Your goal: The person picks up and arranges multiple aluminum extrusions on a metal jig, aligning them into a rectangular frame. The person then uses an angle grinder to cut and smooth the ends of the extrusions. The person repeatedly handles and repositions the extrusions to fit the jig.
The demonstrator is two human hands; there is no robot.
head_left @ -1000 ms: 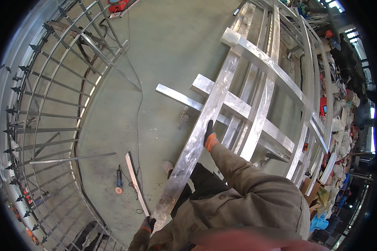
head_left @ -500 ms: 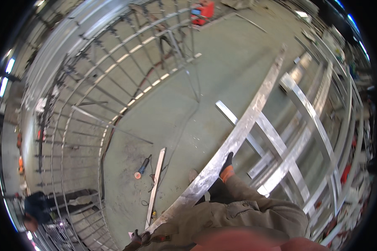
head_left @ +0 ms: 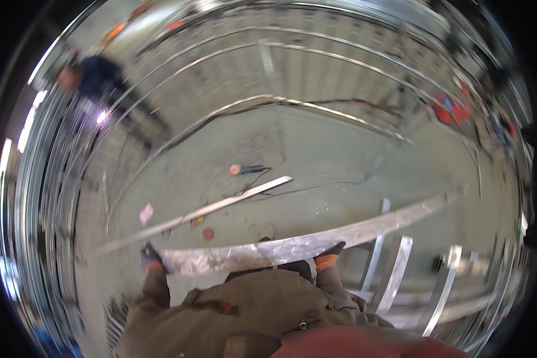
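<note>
A long flat silver metal bar (head_left: 238,256) spans the view in front of my waist, its far end reaching up to the right. My gloved left hand (head_left: 153,260) is closed around the bar's left end. Farther along, my gloved right hand (head_left: 330,255) grips the near edge, its thumb on the upper face. On the floor beyond lies a narrow metal strip (head_left: 221,209), with a blue angle grinder (head_left: 247,170) and its cord just past it. A reddish disc (head_left: 208,234) and a small yellow object (head_left: 197,220) lie between strip and bar.
Several square metal tubes (head_left: 395,274) extend beside my right arm. A large barred metal frame (head_left: 268,97) curves across the far side. At the far left, a person in dark clothes (head_left: 104,77) bends near a bright glow. A red object (head_left: 450,109) stands far right.
My view has turned left, so the bar now runs crosswise instead of slanting away to the upper right. Both hands keep hold of it, and the left hand shows more fully.
</note>
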